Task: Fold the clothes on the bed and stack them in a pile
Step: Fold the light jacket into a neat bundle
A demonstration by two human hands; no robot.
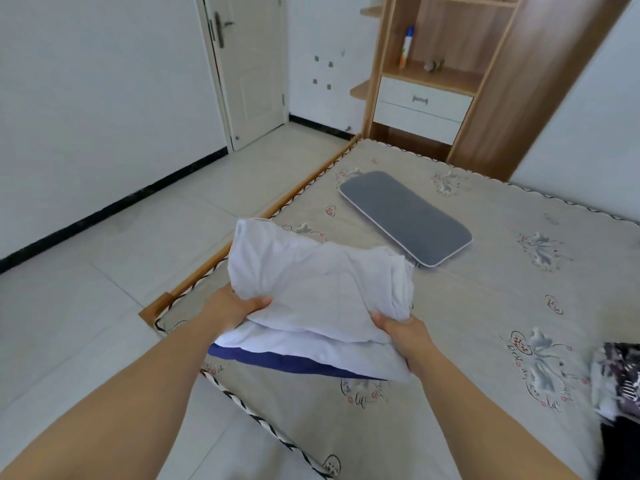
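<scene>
Right, the white garment [318, 289] is up off the bed, folded into a thick bundle and held over the near left corner of the mattress [467, 306], with a dark blue layer [277, 363] showing along its lower near edge. The left hand [235, 308] grips the bundle's left near corner, thumb lying across the top of the cloth and the other fingers tucked out of sight beneath it. The right hand [401, 332] clamps the right near corner, thumb pressed on top, the rest of its fingers curled under the fabric where they cannot be seen. Both forearms reach in from the bottom of the view. The far end of the bundle rises and droops a little toward the left edge of the bed. Beyond it, toward the far left corner of the mattress, a flat grey pad [405, 216] with a pale rim lies at an angle, apart from the garment. At the right edge of the mattress sits a blurred heap of dark patterned clothes [620, 382], well apart from the hands. The mattress cover is beige with floral prints. Past the bed stand a wooden shelf unit [433, 74] with white drawers and a closed door [249, 64].
</scene>
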